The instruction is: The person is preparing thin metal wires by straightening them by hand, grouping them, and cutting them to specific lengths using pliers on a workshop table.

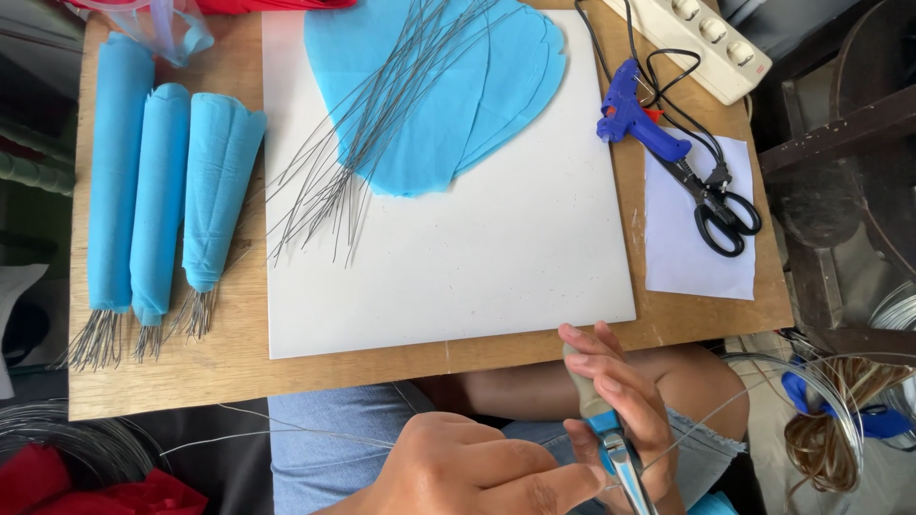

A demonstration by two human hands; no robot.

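Head-camera view at the near edge of a wooden work board (pixel 429 377). The right hand (pixel 620 410) is curled closed around the grey-and-blue handles of a pair of pliers (pixel 611 443), whose metal nose points down and toward the viewer. A thin steel wire (pixel 286 437) runs from the left across the lap toward the pliers' nose. The left hand (pixel 468 472), knuckles up and fingers folded, pinches the wire just beside the nose. On the board lie a white sheet (pixel 477 267), blue paper petals (pixel 448 86), loose cut wires (pixel 363 143), three rolled blue paper bundles (pixel 157 191), a blue glue gun (pixel 634 114) and black scissors (pixel 720 215).
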